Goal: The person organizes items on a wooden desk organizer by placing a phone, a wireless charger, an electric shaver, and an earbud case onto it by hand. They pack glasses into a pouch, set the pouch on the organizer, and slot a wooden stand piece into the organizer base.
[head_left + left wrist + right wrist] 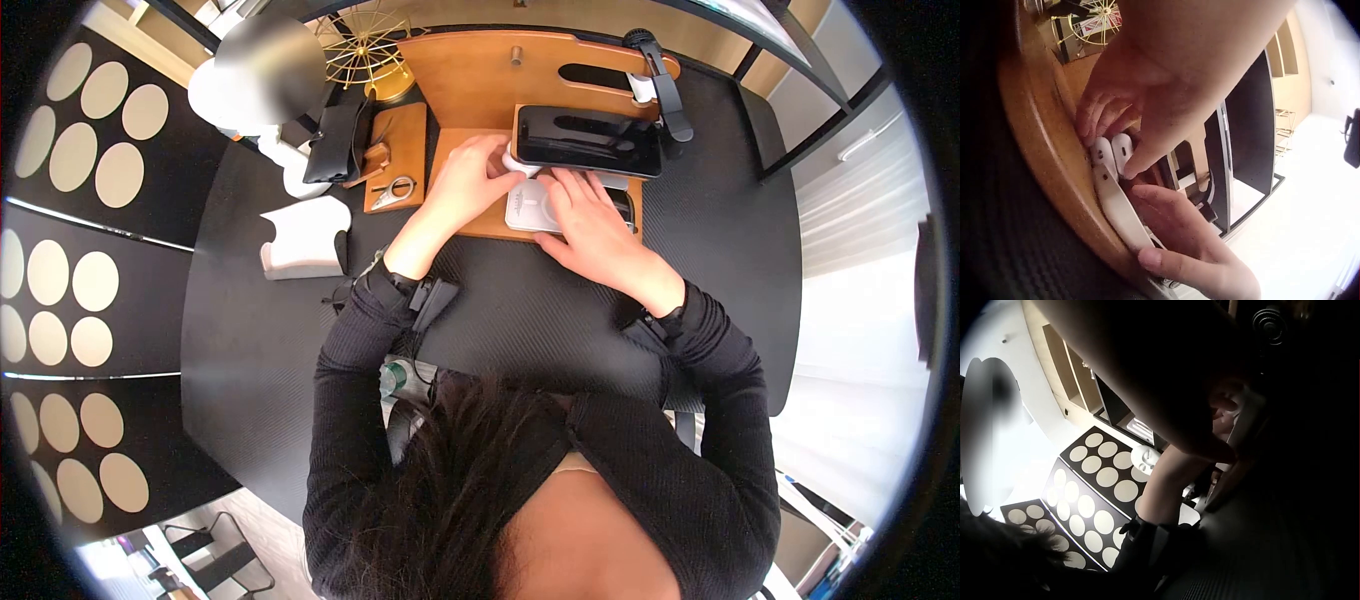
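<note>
White earbuds pinched beside a white pad

The left hand (462,190) has its grip closed on two white earbuds (1113,155), fingers on one side and thumb on the other, at the pad's ten o'clock corner. The right hand (607,245) rests across the white pad (526,207), its grip open, fingers extended and thumb at the near edge. The pad lies on the wooden organizer (487,222) on the black table (520,310). The phone (588,142) stands at one o'clock from the pad; the scissors (396,190) lie at nine o'clock from the left hand.
</note>
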